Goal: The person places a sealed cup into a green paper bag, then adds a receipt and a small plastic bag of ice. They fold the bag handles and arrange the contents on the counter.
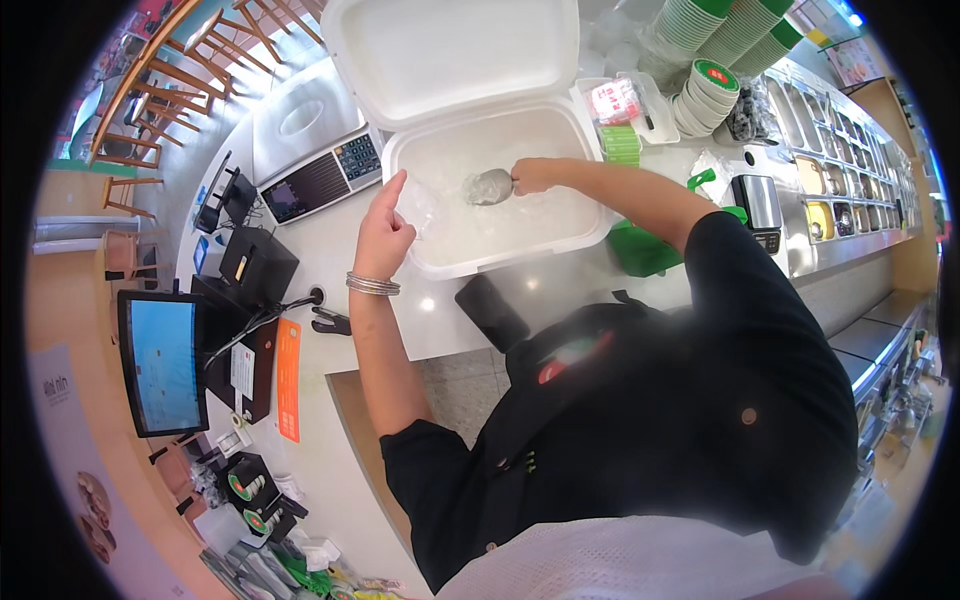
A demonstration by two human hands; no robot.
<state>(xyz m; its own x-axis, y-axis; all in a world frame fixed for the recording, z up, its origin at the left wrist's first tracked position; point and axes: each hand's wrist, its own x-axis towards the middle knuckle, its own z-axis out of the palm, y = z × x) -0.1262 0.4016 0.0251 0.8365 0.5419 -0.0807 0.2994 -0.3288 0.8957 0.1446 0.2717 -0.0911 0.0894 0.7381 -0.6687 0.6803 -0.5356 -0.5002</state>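
Note:
A white lidded tub point(491, 266) stands on the counter before me, its lid point(457, 60) tipped back. Inside lies a pale, whitish mass point(450, 154) whose kind I cannot make out. My right hand point(534, 176) grips the handle of a metal scoop point(493, 186) over the middle of the tub; something clear and lumpy is at the scoop's mouth. At the tub's left rim is my left hand point(384, 236), index finger stretched out and thumb apart, nothing seen in it. Clear plastic film point(418, 206) shows inside the tub beside that hand.
A scale point(322, 176) with a keypad stands left of the tub, a monitor point(163, 364) farther left. A black phone point(491, 311) lies in front. To the right are stacked paper bowls point(701, 101), a green container point(641, 247) and a small scale point(756, 210).

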